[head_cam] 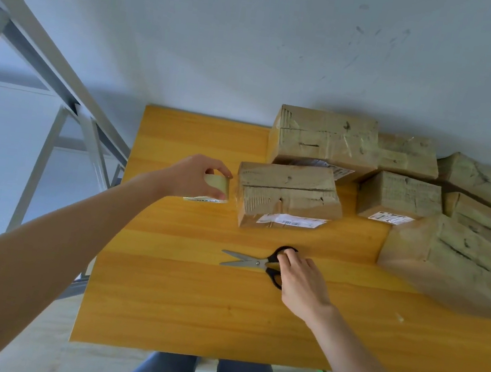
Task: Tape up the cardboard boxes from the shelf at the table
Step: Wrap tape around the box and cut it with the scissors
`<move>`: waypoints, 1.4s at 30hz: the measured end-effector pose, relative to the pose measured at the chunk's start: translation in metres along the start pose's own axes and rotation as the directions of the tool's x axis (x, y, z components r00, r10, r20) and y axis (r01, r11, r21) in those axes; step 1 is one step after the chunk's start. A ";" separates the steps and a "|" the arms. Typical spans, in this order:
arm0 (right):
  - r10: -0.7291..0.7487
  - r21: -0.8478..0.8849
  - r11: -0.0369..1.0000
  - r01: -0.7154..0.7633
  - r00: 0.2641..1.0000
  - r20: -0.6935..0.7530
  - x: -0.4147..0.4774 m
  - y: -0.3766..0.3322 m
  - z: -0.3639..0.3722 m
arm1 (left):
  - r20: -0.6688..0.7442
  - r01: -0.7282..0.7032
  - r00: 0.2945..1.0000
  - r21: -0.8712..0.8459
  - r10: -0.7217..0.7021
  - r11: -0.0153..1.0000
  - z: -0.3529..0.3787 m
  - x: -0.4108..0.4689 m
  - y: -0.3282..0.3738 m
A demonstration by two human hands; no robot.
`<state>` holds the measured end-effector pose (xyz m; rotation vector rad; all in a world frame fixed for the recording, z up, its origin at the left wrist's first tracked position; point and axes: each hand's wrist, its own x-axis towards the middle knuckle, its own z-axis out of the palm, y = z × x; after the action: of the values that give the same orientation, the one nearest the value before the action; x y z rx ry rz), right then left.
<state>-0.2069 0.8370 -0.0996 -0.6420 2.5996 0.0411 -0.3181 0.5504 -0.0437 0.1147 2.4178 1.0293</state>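
Observation:
A brown cardboard box (287, 196) with a white label lies near the middle of the yellow wooden table (190, 298). My left hand (192, 175) grips a roll of clear tape (217, 189) just left of that box, close to its left end. Black-handled scissors (254, 262) lie on the table in front of the box, blades slightly apart and pointing left. My right hand (300, 280) has its fingers curled on the scissors' handles.
Several more taped cardboard boxes (400, 196) crowd the table's back right, one large box (454, 265) near the right edge. A grey metal shelf frame (62, 87) stands to the left. A white wall rises behind the table.

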 end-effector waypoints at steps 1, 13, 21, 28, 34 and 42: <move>0.002 0.011 1.000 -0.002 1.000 0.004 0.001 -0.001 -0.001 | 0.001 -0.002 1.000 -0.003 0.002 1.000 0.000 0.000 0.001; 0.178 0.444 0.869 -0.218 0.975 0.131 -0.016 -0.015 -0.003 | 0.003 0.003 1.000 -0.010 -0.003 1.000 0.000 -0.004 -0.001; 0.083 0.939 0.239 -0.249 0.968 0.235 -0.017 -0.057 -0.024 | -0.013 0.009 1.000 0.031 -0.009 0.999 0.000 -0.009 0.008; 0.090 0.971 0.066 -0.231 0.970 0.225 0.015 -0.077 -0.062 | -0.027 0.081 0.997 0.115 -0.078 0.990 0.002 -0.008 0.019; 0.151 0.958 0.070 -0.279 0.952 0.266 0.031 -0.075 -0.072 | -0.060 0.124 0.991 0.162 -0.115 0.979 0.007 -0.005 0.023; 0.194 0.960 0.182 -0.212 0.965 0.176 0.028 -0.064 -0.073 | -0.168 0.181 0.975 0.233 -0.144 0.956 0.016 -0.003 0.034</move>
<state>-0.2317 0.7578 -0.0416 0.2338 2.0025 -1.4349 -0.3115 0.5845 -0.0279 -0.0790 2.6325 0.6825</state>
